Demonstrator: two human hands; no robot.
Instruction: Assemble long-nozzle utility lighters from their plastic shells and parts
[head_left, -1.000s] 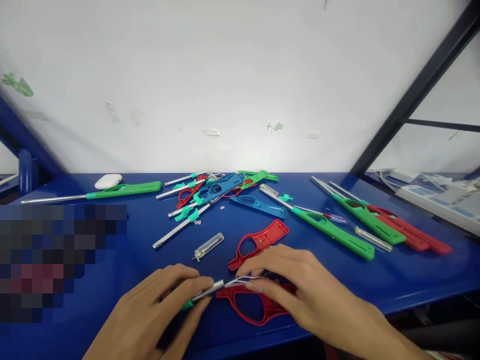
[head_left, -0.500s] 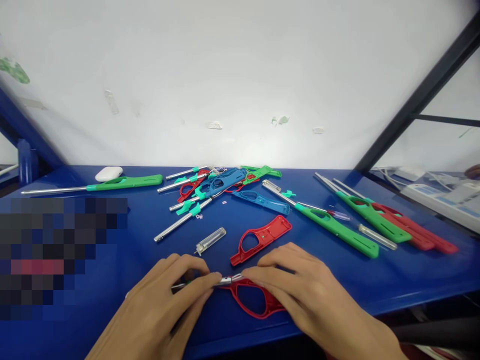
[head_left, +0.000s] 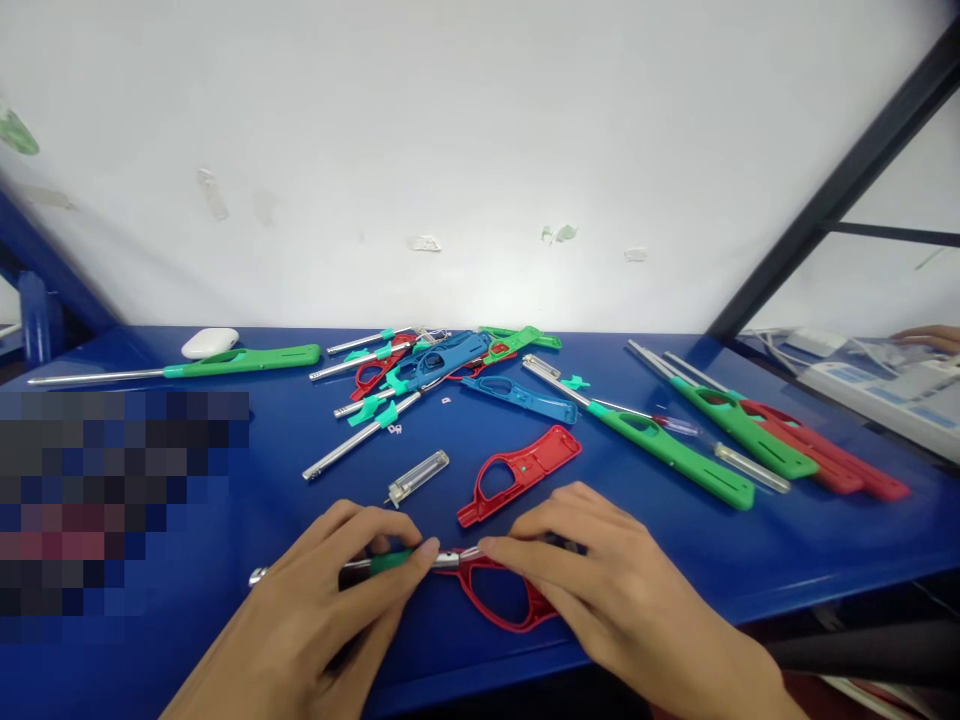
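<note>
My left hand (head_left: 345, 590) is closed round a metal lighter tube (head_left: 447, 561) with a green collar, its tip showing left of the hand. Pressed together, the fingers of my right hand (head_left: 585, 570) pinch at the tube's right end, where thin wires or prongs show; what exactly they hold is partly hidden. Under both hands lies a red lighter handle half (head_left: 517, 627) with a large trigger loop. Just beyond is the other red handle half (head_left: 551, 458), inner side up. A clear fuel tank (head_left: 420, 478) lies to its left.
Behind lie blue handle halves (head_left: 517, 398), metal tubes (head_left: 360, 438) and a green handle half (head_left: 514, 345). Assembled green lighters (head_left: 675, 460) and red ones (head_left: 862, 470) are at right, near a screwdriver (head_left: 679, 426). A white case (head_left: 210, 343) and power strip (head_left: 885, 400) stand at the sides. Another person's hand (head_left: 930, 336) shows far right.
The view has shifted slightly. More of the tube, with its green collar and tip, now shows around my left hand. Both hands stay together over the red handle half.
</note>
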